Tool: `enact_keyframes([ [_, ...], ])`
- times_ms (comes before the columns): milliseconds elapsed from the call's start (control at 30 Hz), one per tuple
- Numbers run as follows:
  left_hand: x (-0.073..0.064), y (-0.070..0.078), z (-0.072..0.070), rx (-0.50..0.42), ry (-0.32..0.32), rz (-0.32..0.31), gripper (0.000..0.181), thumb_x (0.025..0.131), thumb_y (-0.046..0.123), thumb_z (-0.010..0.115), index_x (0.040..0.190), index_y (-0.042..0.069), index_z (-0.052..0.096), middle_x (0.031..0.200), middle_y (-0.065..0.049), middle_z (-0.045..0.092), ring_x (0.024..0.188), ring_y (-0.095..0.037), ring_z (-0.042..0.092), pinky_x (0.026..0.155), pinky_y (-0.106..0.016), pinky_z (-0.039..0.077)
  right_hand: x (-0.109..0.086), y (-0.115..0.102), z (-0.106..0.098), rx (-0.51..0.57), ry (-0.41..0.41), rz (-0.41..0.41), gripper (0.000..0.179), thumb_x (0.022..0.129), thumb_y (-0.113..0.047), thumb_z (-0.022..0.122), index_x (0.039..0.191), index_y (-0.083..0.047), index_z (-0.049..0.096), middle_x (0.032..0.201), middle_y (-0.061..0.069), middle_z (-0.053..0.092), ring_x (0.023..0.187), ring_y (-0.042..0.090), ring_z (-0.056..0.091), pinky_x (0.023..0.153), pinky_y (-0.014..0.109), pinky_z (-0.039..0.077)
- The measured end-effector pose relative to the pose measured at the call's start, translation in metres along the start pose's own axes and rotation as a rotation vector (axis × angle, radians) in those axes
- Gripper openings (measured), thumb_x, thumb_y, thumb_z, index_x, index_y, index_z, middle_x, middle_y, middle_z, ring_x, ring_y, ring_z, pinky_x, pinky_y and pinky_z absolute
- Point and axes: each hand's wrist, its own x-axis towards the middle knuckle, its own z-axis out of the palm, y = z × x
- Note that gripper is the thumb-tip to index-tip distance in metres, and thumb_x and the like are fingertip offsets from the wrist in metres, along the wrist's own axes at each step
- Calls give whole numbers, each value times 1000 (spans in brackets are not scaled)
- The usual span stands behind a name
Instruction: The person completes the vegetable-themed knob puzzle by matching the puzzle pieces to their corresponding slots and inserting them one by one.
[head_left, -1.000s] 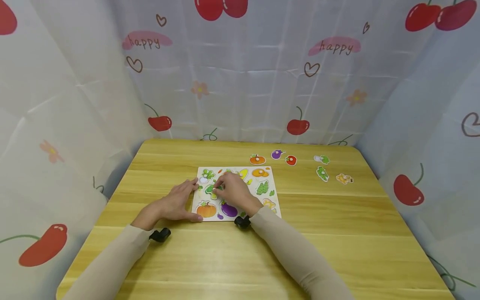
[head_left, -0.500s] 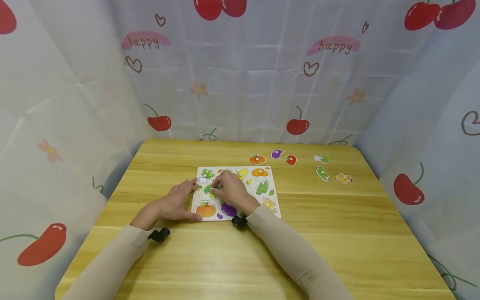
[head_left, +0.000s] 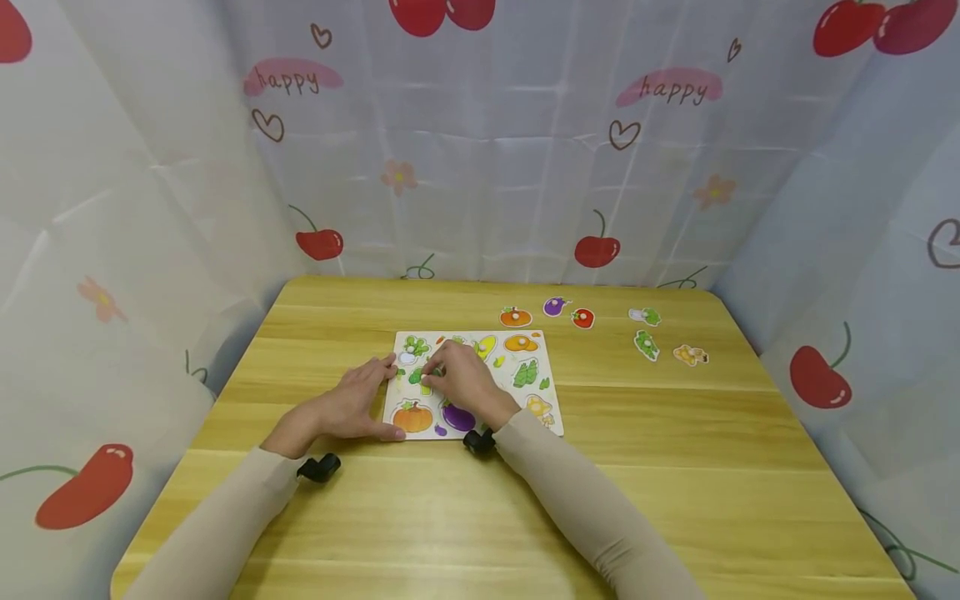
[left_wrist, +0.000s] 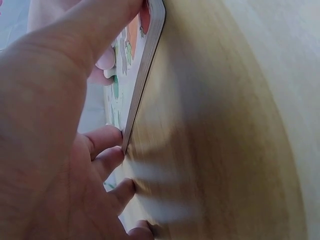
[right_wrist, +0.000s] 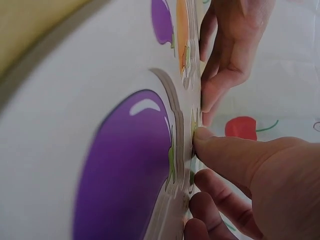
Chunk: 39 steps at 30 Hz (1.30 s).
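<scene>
On the table lies a vegetable puzzle board (head_left: 396, 392), pale with printed pictures. My right hand (head_left: 465, 383) bends over its left half. Thumb and fingertips pinch the small knob of a green broccoli puzzle piece (head_left: 415, 377); the hand partly covers it, and I cannot tell whether it sits fully in its recess. My left hand (head_left: 352, 404) rests at the board's left side, fingers spread along the edge and thumb at the near corner. In the right wrist view, a purple eggplant picture (right_wrist: 125, 165) fills the near part of the board.
Behind the board lie a loose pumpkin piece (head_left: 515, 317), an eggplant piece (head_left: 555, 307) and a red piece (head_left: 582, 318). Further right are a leafy cabbage-like piece (head_left: 645, 317), a green piece (head_left: 647, 345) and a yellow-brown piece (head_left: 690, 355). A printed curtain (head_left: 480, 208) surrounds the table.
My right hand has shifted slightly left over the board with the broccoli piece, mostly in the first half second. My left hand and the loose pieces stay put.
</scene>
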Motion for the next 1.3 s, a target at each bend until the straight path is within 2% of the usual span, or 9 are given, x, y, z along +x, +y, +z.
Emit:
enact_keyframes([
  [300,1,0,0,2,3,3,114,94,55,97,170,-10,42,193,-30,20,177,-65,14,142,-82,15,0,-1,-1,17,-10,25,10,106,-25,90,113,-19,95,124,2,80,103,17,73,85,32,61],
  [633,0,-2,0,6,7,16,114,95,55,96,170,-11,42,192,-31,20,176,-66,15,142,-83,16,-1,0,-1,-13,-6,11,14,105,-27,91,115,-18,94,121,3,79,93,11,67,77,25,55],
  [767,0,-1,-1,2,2,8,115,94,55,96,171,-11,42,193,-31,19,177,-66,15,142,-83,15,-3,0,-5,9,-12,26,15,105,-28,91,116,-19,94,122,2,78,96,12,68,81,28,57],
  [933,-1,0,-1,7,2,9,116,94,55,96,171,-11,41,193,-31,19,177,-66,15,142,-83,15,-5,3,-12,39,-15,46,16,106,-28,90,119,-18,93,127,4,78,105,18,70,90,35,61],
  [1133,0,-1,-1,12,-3,3,116,94,57,96,172,-10,40,193,-29,18,178,-64,14,142,-83,15,-4,13,-26,42,-4,41,16,108,-23,87,121,-16,92,130,9,78,108,24,75,83,34,63],
  [1300,0,-2,-1,15,-5,3,116,94,57,96,172,-9,40,194,-29,18,178,-64,14,142,-83,14,-5,24,-37,76,15,49,18,108,-22,87,123,-14,92,130,10,79,110,27,76,84,36,65],
])
